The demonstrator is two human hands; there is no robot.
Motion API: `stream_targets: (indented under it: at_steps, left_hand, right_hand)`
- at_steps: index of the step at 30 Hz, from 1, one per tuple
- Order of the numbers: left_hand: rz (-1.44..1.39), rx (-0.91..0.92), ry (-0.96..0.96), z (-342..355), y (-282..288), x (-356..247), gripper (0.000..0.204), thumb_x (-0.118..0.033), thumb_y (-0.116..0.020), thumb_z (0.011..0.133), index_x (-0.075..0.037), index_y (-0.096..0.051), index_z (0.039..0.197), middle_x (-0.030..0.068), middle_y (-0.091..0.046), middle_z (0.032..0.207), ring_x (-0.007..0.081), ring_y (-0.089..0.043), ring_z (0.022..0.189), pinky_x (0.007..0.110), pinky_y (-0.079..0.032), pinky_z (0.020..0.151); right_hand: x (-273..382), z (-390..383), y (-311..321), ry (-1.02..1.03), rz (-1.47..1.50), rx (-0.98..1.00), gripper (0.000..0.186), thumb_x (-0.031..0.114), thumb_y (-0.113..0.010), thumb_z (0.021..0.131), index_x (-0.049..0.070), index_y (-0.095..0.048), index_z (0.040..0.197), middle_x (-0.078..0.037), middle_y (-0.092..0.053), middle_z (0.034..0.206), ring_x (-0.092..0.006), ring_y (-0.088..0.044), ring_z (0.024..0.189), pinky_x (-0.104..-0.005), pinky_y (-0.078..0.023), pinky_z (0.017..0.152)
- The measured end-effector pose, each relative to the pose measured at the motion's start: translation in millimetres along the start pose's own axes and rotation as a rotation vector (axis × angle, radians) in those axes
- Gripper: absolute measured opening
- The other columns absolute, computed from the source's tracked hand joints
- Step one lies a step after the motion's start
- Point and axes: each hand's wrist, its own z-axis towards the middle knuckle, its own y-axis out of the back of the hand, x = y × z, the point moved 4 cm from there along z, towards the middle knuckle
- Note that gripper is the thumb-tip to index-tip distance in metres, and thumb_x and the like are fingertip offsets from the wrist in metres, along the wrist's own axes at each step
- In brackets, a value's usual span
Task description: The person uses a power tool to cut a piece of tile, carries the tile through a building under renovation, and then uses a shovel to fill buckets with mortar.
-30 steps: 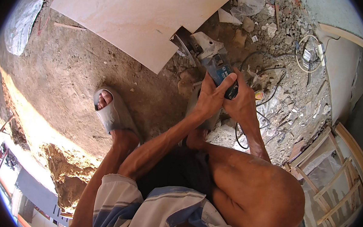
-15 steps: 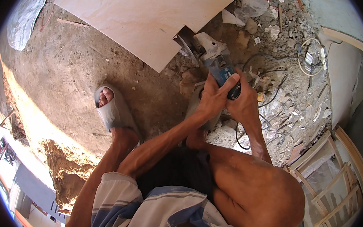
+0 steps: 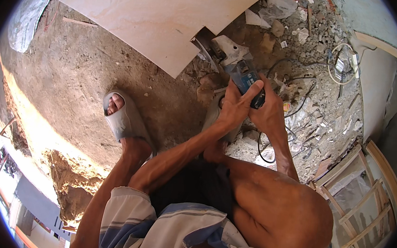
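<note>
My left hand [image 3: 234,108] and my right hand [image 3: 269,111] are both closed around the dark blue body of an angle grinder [image 3: 245,75], the left thumb lying across it. The grinder's dusty metal head [image 3: 231,49] points up-left, and its disc [image 3: 207,55] sits at a notch cut into the near right edge of a large pale board or tile [image 3: 141,17], which lies on the dirty floor. Whether the disc touches the cut edge I cannot tell. A black cord [image 3: 305,97] runs among the rubble to the right of my hands.
Rubble [image 3: 320,26] covers the right side, with a looped white cable [image 3: 334,57]. Wooden frames [image 3: 360,206] stand at lower right, a pale wall panel [image 3: 374,82] above them. A silvery sheet [image 3: 29,17] lies at upper left. My sandalled foot [image 3: 124,120] is left of my hands.
The hands and grinder have shifted slightly right and up in the picture, along with the board and surroundings. The grip and the disc's place at the notch look the same.
</note>
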Motion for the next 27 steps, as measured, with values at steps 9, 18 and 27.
stream_targets:
  at_steps: [9,18,27]
  left_hand:
    - [-0.049,-0.023,-0.01,2.1,-9.0,-1.3,0.054,-0.033,-0.076,0.101,0.001,-0.052,0.135,0.0108,-0.067,0.114,0.0164,-0.066,0.1,0.032,-0.056,0.088]
    - [-0.042,-0.007,-0.032,4.0,-14.6,-2.1,0.057,-0.039,-0.072,0.104,0.003,-0.053,0.137,0.0107,-0.066,0.12,0.0157,-0.065,0.107,0.031,-0.055,0.093]
    - [-0.088,-0.035,-0.064,7.1,-18.3,0.3,0.052,-0.034,-0.075,0.103,0.002,-0.053,0.134,0.0098,-0.065,0.115,0.015,-0.064,0.102,0.031,-0.055,0.088]
  right_hand:
    - [-0.2,7.6,8.7,-0.002,-0.033,0.043,0.075,0.015,-0.085,0.08,0.001,-0.053,0.146,-0.03,-0.074,0.109,-0.0479,-0.073,0.104,-0.0496,-0.059,0.082]
    - [-9.1,12.4,11.9,0.015,-0.07,0.056,0.075,0.017,-0.085,0.081,-0.002,-0.053,0.146,-0.032,-0.073,0.111,-0.0498,-0.072,0.105,-0.0515,-0.059,0.084]
    - [-4.8,16.4,17.0,-0.011,-0.068,0.083,0.077,0.019,-0.086,0.08,-0.001,-0.053,0.147,-0.031,-0.073,0.114,-0.049,-0.072,0.107,-0.0511,-0.059,0.085]
